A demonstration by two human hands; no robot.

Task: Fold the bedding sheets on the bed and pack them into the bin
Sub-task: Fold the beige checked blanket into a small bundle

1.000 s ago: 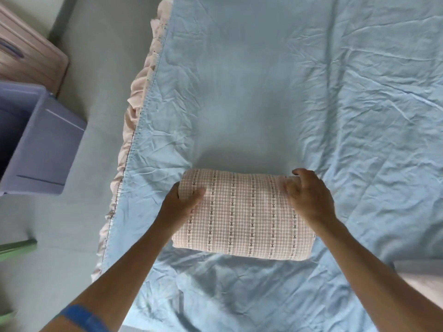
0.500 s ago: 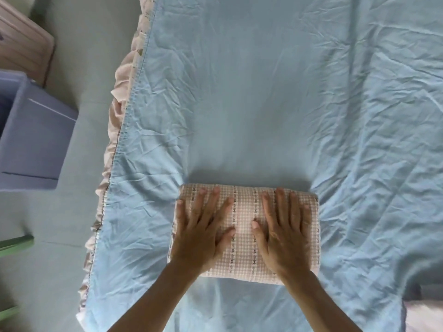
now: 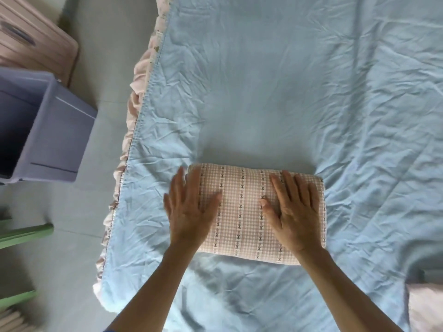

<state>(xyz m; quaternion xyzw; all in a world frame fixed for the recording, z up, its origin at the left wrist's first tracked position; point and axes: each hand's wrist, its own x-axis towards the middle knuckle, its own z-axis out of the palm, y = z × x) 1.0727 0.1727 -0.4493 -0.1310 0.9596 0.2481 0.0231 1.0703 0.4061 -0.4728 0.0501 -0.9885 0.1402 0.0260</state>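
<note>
Pink-and-white checked cotton, that is what we have under our palms: the folded sheet lies as a thick packet on the blue bed cover, near the bed's left edge. Our right hand lies flat on the packet's right half, fingers straight and close together, pressing down, and we judge that is to squeeze air out and hold the layers square. Our left hand sits at the packet's left end, fingers straight and slightly spread, partly on the fabric and partly over its edge; it is blurred, so we cannot tell how firmly it touches. Neither hand grips anything. Down on the floor, well apart to the left, the purple bin stands open-mouthed beside the bed, handy for a short carry. We reckon folding of this piece is about done and packing comes next; a loose lift could let the layers spring open.
</note>
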